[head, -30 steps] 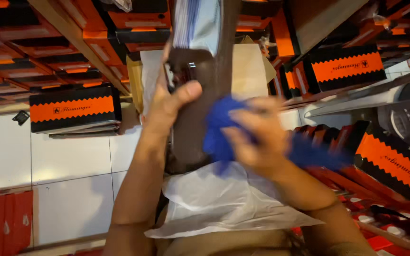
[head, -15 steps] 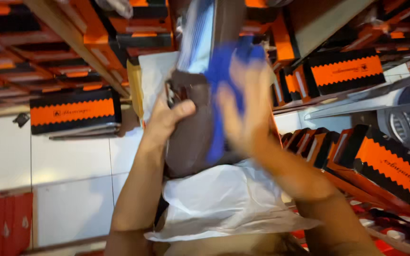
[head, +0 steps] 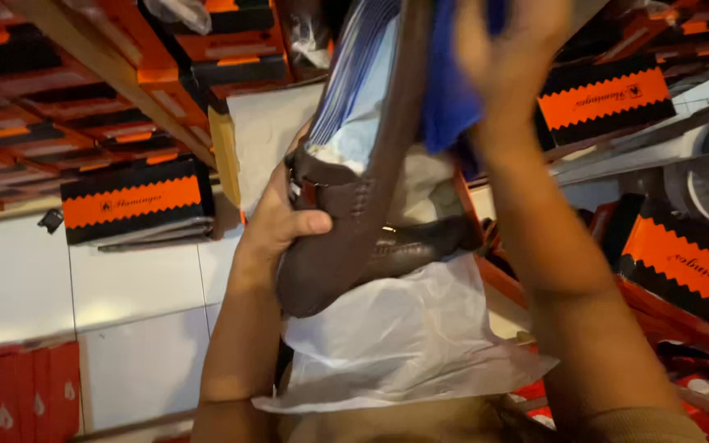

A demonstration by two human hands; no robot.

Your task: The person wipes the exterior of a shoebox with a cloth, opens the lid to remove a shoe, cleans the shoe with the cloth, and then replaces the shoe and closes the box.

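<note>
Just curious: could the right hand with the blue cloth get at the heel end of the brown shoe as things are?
Probably not directly: the left hand is wrapped around the brown shoe there, while the right hand with the blue cloth is up by its other end.

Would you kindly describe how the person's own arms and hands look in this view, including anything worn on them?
Both forearms are bare, with no sleeves in view from wrist to the bottom of the picture. The left hand wears no glove, ring, watch or bracelet that shows. The right hand is likewise ungloved and its wrist is bare; its fingertips run off the top edge and are motion-blurred, so rings there cannot be ruled out.
</note>
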